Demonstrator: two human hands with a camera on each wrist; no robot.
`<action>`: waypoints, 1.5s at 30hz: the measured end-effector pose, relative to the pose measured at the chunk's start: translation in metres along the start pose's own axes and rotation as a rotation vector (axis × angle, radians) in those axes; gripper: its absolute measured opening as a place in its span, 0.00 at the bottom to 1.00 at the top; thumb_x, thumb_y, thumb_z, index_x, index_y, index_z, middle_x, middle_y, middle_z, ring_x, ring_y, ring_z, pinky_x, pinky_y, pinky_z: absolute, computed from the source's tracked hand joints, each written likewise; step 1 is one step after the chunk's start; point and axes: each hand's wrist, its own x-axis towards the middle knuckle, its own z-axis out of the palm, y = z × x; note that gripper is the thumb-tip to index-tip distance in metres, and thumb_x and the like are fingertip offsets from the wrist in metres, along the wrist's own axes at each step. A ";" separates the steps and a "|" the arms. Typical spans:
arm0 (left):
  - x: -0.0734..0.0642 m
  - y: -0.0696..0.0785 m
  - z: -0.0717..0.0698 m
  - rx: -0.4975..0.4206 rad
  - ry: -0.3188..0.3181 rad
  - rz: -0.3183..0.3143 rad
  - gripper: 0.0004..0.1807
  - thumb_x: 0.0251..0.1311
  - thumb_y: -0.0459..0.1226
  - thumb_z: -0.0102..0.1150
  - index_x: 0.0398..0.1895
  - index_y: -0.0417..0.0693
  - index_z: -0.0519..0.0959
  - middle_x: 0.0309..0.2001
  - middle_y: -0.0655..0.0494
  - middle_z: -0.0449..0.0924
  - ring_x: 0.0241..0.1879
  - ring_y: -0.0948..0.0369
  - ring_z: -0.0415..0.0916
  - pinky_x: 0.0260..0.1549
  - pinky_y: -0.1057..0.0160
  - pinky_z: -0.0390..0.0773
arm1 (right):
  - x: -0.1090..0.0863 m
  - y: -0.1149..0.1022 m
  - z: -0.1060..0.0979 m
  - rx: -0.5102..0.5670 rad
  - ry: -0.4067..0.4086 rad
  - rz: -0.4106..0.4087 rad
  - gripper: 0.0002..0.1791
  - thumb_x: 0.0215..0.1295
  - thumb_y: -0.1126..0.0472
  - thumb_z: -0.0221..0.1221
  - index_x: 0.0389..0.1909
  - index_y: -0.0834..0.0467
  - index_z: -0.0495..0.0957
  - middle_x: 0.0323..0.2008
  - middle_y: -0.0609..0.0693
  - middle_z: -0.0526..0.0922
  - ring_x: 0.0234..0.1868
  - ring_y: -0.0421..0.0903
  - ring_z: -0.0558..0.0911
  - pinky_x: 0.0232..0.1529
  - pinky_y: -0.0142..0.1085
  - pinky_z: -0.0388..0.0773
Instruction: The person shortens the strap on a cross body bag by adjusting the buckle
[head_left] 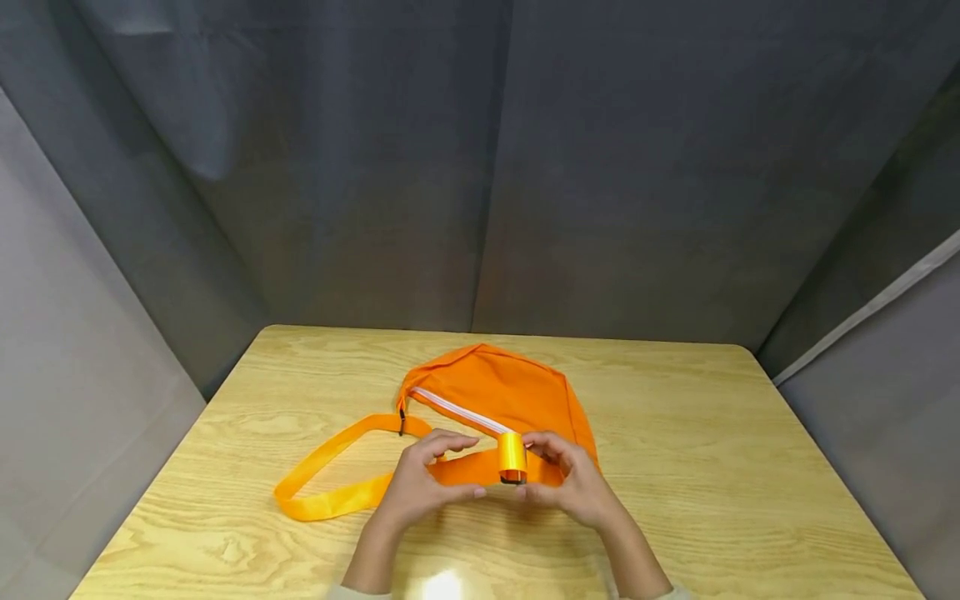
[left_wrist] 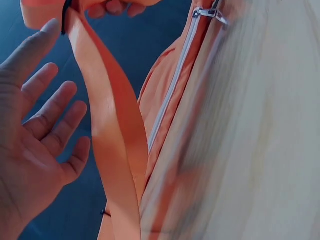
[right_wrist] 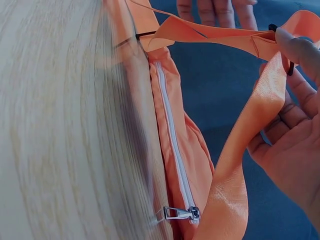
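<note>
the orange bag lies on the wooden table, its strap trailing to the person's left and lifted in a loop near the hands. the right hand pinches the strap at a black buckle; the left hand has fingers spread, gripping nothing. the bag looks light and floppy, the strap soft and perhaps slippery, so the stiffer buckle seems the surest hold. fingers and folds hide much of the buckle's shape.
</note>
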 end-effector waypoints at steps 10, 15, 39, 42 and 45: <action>-0.002 -0.023 -0.004 0.085 -0.021 -0.056 0.28 0.35 0.40 0.78 0.46 0.56 0.81 0.42 0.64 0.78 0.41 0.61 0.72 0.42 0.58 0.72 | -0.001 0.022 -0.007 0.024 0.021 0.007 0.28 0.44 0.74 0.70 0.49 0.65 0.73 0.41 0.54 0.79 0.42 0.46 0.76 0.48 0.32 0.69; -0.002 -0.025 -0.005 0.118 -0.014 -0.066 0.25 0.38 0.43 0.76 0.45 0.57 0.82 0.37 0.65 0.77 0.36 0.60 0.70 0.37 0.61 0.72 | -0.001 0.031 -0.008 0.032 0.022 0.028 0.28 0.44 0.69 0.71 0.50 0.63 0.73 0.41 0.53 0.79 0.43 0.49 0.75 0.49 0.32 0.68; -0.001 -0.016 0.000 0.219 0.019 -0.099 0.22 0.47 0.43 0.71 0.47 0.50 0.81 0.46 0.60 0.78 0.49 0.56 0.72 0.47 0.50 0.72 | -0.002 0.028 -0.009 0.022 0.069 0.000 0.29 0.44 0.75 0.69 0.51 0.65 0.73 0.40 0.56 0.79 0.40 0.54 0.75 0.40 0.35 0.70; -0.002 -0.018 0.000 0.188 0.002 -0.117 0.22 0.47 0.42 0.71 0.47 0.48 0.81 0.44 0.58 0.78 0.44 0.55 0.74 0.44 0.51 0.74 | -0.002 0.032 -0.009 0.043 0.072 0.011 0.29 0.45 0.72 0.70 0.51 0.63 0.73 0.41 0.55 0.79 0.42 0.51 0.75 0.42 0.34 0.70; -0.002 -0.019 0.000 0.172 -0.001 -0.117 0.22 0.47 0.42 0.71 0.47 0.47 0.81 0.42 0.56 0.78 0.40 0.55 0.74 0.39 0.53 0.75 | -0.002 0.033 -0.009 0.044 0.085 0.037 0.30 0.45 0.69 0.71 0.51 0.62 0.73 0.42 0.54 0.79 0.42 0.50 0.75 0.44 0.35 0.70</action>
